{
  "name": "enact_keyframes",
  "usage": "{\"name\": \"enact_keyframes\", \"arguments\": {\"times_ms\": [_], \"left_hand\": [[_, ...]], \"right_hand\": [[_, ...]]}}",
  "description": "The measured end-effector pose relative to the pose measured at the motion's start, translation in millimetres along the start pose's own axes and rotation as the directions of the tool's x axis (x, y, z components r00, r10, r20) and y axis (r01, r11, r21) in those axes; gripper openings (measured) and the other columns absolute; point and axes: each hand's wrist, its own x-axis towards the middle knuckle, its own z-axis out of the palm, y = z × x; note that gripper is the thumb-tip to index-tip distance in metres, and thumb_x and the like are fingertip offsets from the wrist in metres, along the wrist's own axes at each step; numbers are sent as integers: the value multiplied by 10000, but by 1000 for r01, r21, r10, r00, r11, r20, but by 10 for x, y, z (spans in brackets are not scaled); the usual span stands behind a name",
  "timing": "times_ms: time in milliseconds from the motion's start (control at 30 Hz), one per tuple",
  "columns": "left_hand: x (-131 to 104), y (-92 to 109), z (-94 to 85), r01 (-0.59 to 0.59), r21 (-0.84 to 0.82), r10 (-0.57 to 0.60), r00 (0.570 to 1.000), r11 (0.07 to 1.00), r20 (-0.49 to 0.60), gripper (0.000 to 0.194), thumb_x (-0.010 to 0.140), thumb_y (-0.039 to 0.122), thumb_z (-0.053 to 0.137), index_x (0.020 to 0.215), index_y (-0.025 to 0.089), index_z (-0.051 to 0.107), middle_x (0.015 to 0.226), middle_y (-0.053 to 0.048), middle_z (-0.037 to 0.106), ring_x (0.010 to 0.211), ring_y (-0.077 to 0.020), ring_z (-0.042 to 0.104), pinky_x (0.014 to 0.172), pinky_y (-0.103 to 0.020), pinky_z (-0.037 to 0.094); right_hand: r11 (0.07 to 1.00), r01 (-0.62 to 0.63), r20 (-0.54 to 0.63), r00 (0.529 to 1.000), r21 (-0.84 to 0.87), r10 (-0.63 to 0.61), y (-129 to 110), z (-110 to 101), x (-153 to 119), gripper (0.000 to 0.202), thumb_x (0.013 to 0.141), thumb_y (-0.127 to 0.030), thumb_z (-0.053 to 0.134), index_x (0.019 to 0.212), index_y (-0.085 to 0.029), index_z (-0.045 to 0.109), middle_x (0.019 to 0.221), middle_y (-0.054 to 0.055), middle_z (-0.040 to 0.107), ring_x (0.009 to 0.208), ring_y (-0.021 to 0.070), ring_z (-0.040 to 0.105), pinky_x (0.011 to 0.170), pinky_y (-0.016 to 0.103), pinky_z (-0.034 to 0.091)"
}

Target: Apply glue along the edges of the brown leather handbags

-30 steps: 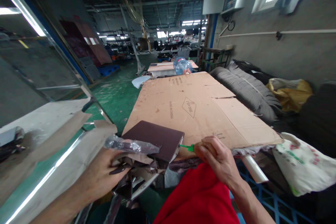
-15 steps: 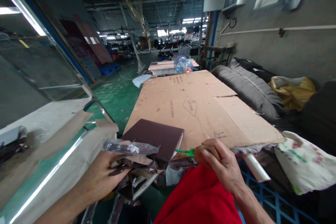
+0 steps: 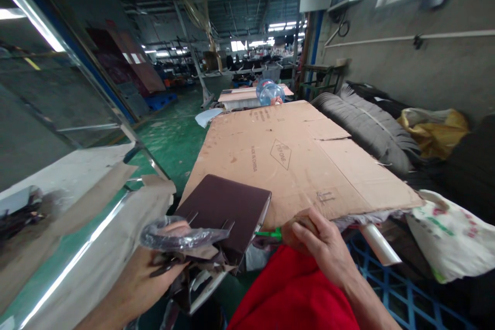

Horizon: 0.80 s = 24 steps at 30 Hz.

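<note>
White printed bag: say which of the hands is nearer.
Right. The right hand is to the left of the bag, not touching it; the left hand is much farther left.

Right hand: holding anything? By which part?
Yes, the right hand has a green-fronted tool by its rear end, inside the closed fist; the green front sticks out.

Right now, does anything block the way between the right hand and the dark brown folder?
Nothing visible does: the gap holds only the green tool that the right hand grips, pointing toward the folder.
</note>
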Motion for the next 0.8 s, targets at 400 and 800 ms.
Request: {"name": "enact_keyframes", "arguments": {"times_ms": [400, 800], "left_hand": [[-94, -249, 63, -72, -46, 76, 993, 996, 93, 209, 860, 442, 630, 879, 261, 732, 890, -15, 758, 985, -251, 734, 902, -303, 618], [-126, -235, 76, -111, -86, 119, 988, 990, 101, 267, 856, 489, 671, 722, 264, 721, 729, 14, 746, 738, -208, 730, 702, -247, 635]], "right_hand": [[999, -29, -63, 998, 22, 31, 10, 40, 38, 260, 955, -447, 588, 888, -202, 644, 776, 16, 647, 731, 206, 569, 679, 306, 419], [995, 51, 4, 999, 85, -51, -60, 97, -43, 268, 1007, -439, 569, 911, -202, 650, 777, 10, 660, 706, 191, 598, 640, 289, 445]]}}
